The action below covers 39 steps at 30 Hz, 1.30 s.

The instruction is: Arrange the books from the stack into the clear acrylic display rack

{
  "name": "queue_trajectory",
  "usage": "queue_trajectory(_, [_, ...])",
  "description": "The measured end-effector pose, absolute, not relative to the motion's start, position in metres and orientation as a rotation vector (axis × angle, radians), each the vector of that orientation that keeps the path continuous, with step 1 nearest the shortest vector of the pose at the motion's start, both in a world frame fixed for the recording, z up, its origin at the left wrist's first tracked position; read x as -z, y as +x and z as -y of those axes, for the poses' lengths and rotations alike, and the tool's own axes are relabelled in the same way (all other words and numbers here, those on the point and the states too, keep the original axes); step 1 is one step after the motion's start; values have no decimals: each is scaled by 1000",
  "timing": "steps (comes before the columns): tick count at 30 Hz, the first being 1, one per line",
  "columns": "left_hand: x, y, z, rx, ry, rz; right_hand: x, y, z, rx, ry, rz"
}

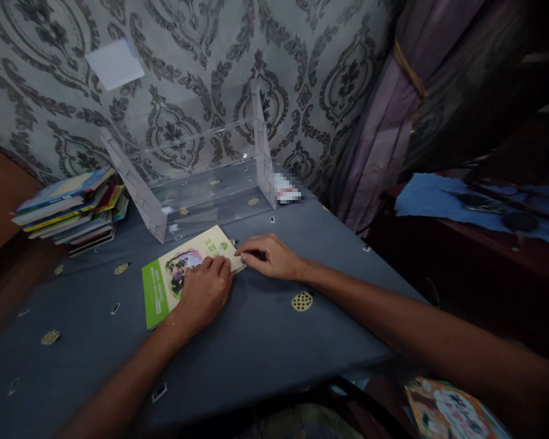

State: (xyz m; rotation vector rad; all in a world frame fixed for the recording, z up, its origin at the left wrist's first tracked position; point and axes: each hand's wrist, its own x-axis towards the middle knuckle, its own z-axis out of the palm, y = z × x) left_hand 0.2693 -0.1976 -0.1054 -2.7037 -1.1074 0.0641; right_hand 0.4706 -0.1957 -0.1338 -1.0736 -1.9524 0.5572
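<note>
A thin book (165,274) with a green and cream illustrated cover lies closed and at an angle on the dark cloth-covered table. My left hand (208,289) rests palm down across the cover, its fingers stretched over the lower edge of the picture. At the book's upper right corner, the thumb and fingertips of my right hand (274,257) pinch the edge. Just behind the book stands a clear acrylic rack (210,207) with upright side panels.
Several books form an uneven stack (73,210) on the left. A pixelated item (286,189) lies beside the rack. On the right, a dark surface carries a blue cloth (430,195). An orange illustrated book (452,408) is below the table's front edge.
</note>
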Motion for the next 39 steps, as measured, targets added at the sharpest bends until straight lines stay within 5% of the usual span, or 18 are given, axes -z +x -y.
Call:
queue_trajectory(11, [112,265,196,86,-2730,1067,137,464,202,-182,-1031,2168])
queue_trajectory(19, [108,244,132,525,-2943,1185,131,468,199,-448,-1085,2079])
queue_trajectory(34, [136,240,89,357,-2986,1054,134,470,187,-778,-1152,1834])
queue_trajectory(39, [139,237,85,401,-3008,1003,133,470,160,-594,-1101,2029])
